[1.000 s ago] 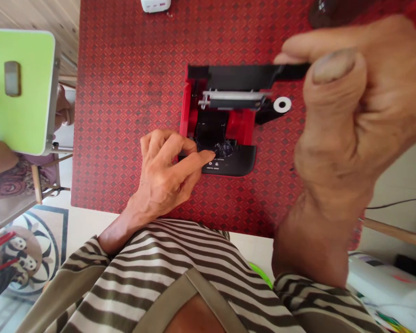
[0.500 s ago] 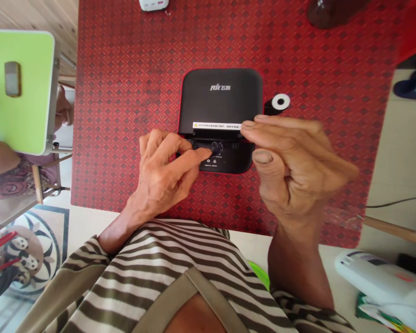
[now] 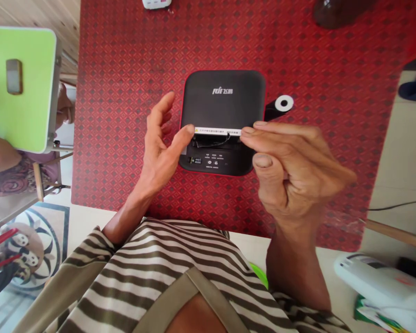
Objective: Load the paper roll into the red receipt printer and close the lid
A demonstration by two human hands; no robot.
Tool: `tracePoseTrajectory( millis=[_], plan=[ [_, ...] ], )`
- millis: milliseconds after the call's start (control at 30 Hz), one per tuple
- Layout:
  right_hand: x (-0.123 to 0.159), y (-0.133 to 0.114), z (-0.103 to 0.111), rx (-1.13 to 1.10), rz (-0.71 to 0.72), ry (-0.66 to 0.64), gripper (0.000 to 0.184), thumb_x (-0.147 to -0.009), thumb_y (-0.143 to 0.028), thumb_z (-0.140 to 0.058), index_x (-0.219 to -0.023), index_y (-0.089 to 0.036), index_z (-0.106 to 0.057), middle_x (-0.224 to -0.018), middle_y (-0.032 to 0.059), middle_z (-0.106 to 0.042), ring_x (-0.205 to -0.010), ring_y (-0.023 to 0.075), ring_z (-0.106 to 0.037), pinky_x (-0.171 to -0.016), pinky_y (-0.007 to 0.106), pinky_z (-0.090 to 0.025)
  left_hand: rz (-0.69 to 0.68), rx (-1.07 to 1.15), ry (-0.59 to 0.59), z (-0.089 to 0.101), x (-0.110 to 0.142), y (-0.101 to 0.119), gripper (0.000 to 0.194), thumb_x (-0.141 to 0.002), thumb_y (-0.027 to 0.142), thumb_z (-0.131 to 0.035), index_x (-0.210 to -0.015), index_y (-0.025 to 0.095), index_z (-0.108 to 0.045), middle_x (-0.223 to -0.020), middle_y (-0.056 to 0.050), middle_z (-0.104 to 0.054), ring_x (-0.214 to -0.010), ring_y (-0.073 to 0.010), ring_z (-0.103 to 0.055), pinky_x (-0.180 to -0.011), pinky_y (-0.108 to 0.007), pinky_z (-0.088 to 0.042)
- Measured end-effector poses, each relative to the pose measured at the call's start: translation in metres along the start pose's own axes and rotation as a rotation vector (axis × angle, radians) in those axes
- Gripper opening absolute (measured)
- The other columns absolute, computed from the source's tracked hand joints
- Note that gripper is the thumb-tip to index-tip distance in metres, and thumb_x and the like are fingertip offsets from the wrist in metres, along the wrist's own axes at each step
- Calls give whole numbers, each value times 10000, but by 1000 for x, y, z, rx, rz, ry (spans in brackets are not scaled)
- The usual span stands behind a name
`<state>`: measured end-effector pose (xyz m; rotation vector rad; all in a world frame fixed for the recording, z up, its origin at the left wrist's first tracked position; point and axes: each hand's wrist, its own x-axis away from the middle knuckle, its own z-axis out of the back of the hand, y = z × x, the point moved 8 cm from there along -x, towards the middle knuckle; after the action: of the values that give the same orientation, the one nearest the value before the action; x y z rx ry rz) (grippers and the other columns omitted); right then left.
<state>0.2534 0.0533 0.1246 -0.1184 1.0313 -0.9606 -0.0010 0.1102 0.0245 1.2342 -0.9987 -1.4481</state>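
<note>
1 printer btwn L/R fingers

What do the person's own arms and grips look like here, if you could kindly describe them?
The left grip and right grip are ordinary five-fingered hands, bare, with no glove, ring or watch in view. The left sleeve and right sleeve stop short of the wrists; both show dark olive-brown and cream stripes, and the left also has a plain olive panel.
</note>
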Motion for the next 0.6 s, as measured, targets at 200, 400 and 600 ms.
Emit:
tracePoseTrajectory(
  millis=[200, 400, 600],
  plan=[
    [5, 0, -1, 16, -32, 10, 342, -1357, -382, -623, -1406, -257, -937, -1322, 55, -1016, -1323, 310, -979, -1135, 514, -807, 91, 93, -60, -8, 2, -19, 788, -1164, 859, -870, -1830, 523, -617, -1970, -44, -642, -1873, -475, -597, -1544, -724, -563],
    [8, 0, -3, -11, -54, -6, 324, -1343, -340, -641, -1511, -320, -917, -1369, 34, -1006, -1365, 317, -964, -1172, 540, -798, 104, 139, -68, -12, 2, -15, 735, -1186, 834, -861, -1802, 493, -650, -1887, -68, -711, -1846, -463, -644, -1536, -702, -575],
    [16, 0, -5, -5, -66, 28, 363, -1345, -345, -620, -1576, -370, -899, -1364, 24, -1008, -1353, 321, -968, -1162, 546, -787, 145, 149, -68, -13, 5, -18, 745, -1169, 844, -878, -1787, 487, -665, -1880, -70, -714, -1873, -470, -618, -1559, -706, -553]
  ],
)
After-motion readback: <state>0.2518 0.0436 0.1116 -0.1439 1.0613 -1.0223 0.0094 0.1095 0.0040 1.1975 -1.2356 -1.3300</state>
